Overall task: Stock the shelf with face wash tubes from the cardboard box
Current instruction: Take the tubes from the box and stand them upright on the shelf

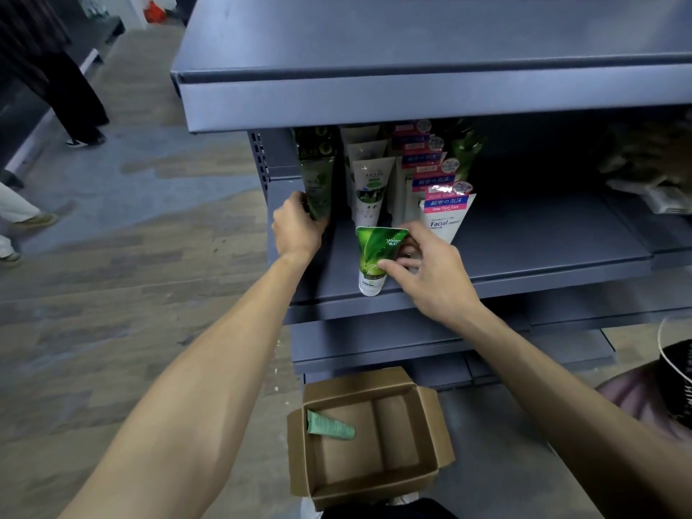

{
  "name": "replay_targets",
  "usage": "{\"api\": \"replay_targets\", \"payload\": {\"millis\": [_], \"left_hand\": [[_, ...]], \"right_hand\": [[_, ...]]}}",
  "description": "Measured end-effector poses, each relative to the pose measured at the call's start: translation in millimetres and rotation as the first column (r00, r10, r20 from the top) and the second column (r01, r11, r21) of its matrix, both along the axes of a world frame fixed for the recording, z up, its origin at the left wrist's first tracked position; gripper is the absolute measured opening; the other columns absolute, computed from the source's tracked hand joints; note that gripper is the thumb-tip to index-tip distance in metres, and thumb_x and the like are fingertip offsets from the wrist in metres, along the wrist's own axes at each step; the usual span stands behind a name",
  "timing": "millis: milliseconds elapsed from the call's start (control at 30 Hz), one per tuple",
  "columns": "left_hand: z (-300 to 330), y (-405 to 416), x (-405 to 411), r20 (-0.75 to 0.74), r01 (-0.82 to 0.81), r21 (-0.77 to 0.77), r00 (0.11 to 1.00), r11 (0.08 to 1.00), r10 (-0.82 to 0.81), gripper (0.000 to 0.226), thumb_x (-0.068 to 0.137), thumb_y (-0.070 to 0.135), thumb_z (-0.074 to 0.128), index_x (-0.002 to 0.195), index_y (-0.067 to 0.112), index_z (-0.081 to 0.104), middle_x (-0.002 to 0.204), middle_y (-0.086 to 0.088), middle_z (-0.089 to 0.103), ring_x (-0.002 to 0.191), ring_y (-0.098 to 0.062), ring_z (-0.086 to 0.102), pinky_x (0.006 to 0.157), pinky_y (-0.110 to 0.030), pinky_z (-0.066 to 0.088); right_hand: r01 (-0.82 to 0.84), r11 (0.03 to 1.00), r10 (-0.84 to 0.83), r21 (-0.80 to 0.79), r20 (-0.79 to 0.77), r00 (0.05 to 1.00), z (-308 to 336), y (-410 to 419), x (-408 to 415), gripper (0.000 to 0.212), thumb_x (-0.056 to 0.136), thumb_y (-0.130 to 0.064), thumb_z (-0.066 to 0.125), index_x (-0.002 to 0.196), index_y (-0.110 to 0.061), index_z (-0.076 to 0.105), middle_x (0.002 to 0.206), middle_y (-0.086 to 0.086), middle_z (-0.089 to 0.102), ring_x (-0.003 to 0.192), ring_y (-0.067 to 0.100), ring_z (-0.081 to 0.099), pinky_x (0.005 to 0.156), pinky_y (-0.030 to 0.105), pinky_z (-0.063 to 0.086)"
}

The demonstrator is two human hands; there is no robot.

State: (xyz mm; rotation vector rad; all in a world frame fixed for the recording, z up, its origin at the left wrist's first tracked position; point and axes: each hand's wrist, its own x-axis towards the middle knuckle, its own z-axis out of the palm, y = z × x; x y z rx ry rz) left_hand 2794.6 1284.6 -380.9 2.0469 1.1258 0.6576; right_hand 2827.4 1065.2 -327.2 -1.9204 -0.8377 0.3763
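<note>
The right hand (430, 271) has its grip closed on the bright green plastic face wash tube with a white cap (374, 260), thumb across the front and fingers curled behind it; the tube stands cap-down near the front edge of the dark grey metal shelf (543, 237), its long axis upright with the crimped end leaning slightly toward 1 o'clock. The open slot seems to lie at 12 o'clock, just ahead of the tube, though the white tube with a dark printed label (369, 192) stands close there. At 10 o'clock the left hand (299, 228) grips the base of the dark green tube (318, 189) at the head of the leftmost row. At 2 o'clock stands the white and pink "Facial" tube (445, 215), near the right knuckles. At 6 o'clock, on the floor, the open brown cardboard box (423, 481) holds one pale green tube (331, 428) lying flat
</note>
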Motion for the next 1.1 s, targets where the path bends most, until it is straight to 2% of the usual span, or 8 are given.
{"api": "replay_targets", "payload": {"millis": [200, 533, 633, 733, 833, 933, 1100], "left_hand": [[0.5, 1.3, 0.2, -0.022, 0.021, 0.018, 1.000, 1.000, -0.021, 0.028, 0.084, 0.026, 0.070, 0.103, 0.007, 0.062, 0.102, -0.010, 0.070, 0.096, -0.032, 0.063, 0.069, -0.030, 0.042], [-0.3, -1.3, -2.2, -0.042, 0.032, 0.002, 0.999, 0.999, -0.032, 0.037, 0.081, 0.023, 0.074, 0.108, 0.006, 0.056, 0.106, -0.012, 0.068, 0.099, -0.032, 0.062, 0.074, -0.033, 0.043], [-4.1, -5.2, -11.6, -0.034, 0.033, 0.008, 0.999, 0.999, -0.032, 0.041, 0.081, 0.026, 0.074, 0.111, 0.006, 0.055, 0.107, -0.013, 0.065, 0.098, -0.033, 0.062, 0.078, -0.039, 0.049], [-8.1, -16.7, -28.1, -0.055, 0.015, 0.087, 0.998, 0.996, -0.010, 0.044, 0.081, 0.031, 0.073, 0.116, 0.013, 0.055, 0.114, -0.007, 0.064, 0.101, -0.032, 0.061, 0.080, -0.042, 0.049], [-10.7, -35.8, -49.3, -0.071, -0.004, 0.199, 0.997, 0.980, 0.019, 0.035, 0.081, 0.032, 0.069, 0.111, 0.021, 0.056, 0.112, 0.003, 0.065, 0.100, -0.026, 0.064, 0.077, -0.039, 0.048], [-13.6, -55.6, -68.7, -0.087, 0.075, 0.234, 0.995, 0.969, -0.056, 0.030, 0.080, 0.031, 0.067, 0.109, 0.025, 0.060, 0.107, 0.008, 0.068, 0.100, -0.019, 0.065, 0.077, -0.036, 0.051], [-11.2, -85.0, -85.1, -0.181, 0.183, 0.291, 0.974, 0.939, -0.134, 0.033, 0.080, 0.029, 0.068, 0.111, 0.024, 0.062, 0.108, 0.008, 0.068, 0.101, -0.019, 0.065, 0.076, -0.034, 0.049]], "right_hand": [[0.011, 1.000, -0.011, 0.000, 0.014, 1.000, -2.6, 2.0, 0.2, 0.031, 0.086, -0.012, 0.073, 0.112, -0.017, 0.057, 0.098, -0.004, 0.070, 0.092, 0.001, 0.067, 0.086, 0.017, 0.055], [0.025, 1.000, -0.025, 0.006, 0.004, 1.000, -5.2, 4.4, 3.4, 0.032, 0.086, -0.012, 0.073, 0.113, -0.012, 0.056, 0.099, 0.000, 0.069, 0.093, 0.003, 0.067, 0.087, 0.014, 0.053], [0.021, 1.000, -0.021, 0.014, -0.001, 1.000, -7.9, 5.8, 4.6, 0.034, 0.087, -0.012, 0.072, 0.116, -0.012, 0.055, 0.102, 0.001, 0.068, 0.095, 0.004, 0.068, 0.088, 0.017, 0.054], [0.009, 1.000, -0.009, 0.010, 0.011, 1.000, -10.7, 6.7, 4.9, 0.032, 0.087, -0.013, 0.071, 0.114, -0.014, 0.054, 0.103, 0.001, 0.068, 0.096, 0.005, 0.067, 0.089, 0.018, 0.054], [0.000, 1.000, 0.000, 0.024, -0.017, 1.000, -10.0, 6.9, 6.2, 0.032, 0.088, -0.011, 0.071, 0.116, -0.012, 0.055, 0.102, 0.000, 0.068, 0.093, 0.000, 0.067, 0.086, 0.013, 0.053], [-0.005, 0.999, 0.006, 0.032, -0.047, 0.999, -9.6, 6.0, 6.5, 0.033, 0.086, -0.010, 0.072, 0.116, -0.010, 0.057, 0.099, -0.002, 0.068, 0.089, -0.006, 0.064, 0.081, 0.008, 0.051], [-0.015, 0.999, 0.017, 0.038, -0.052, 0.998, -18.3, 3.4, 4.7, 0.028, 0.081, -0.016, 0.078, 0.103, -0.020, 0.061, 0.088, -0.010, 0.069, 0.086, 0.003, 0.069, 0.084, 0.022, 0.057]]}}
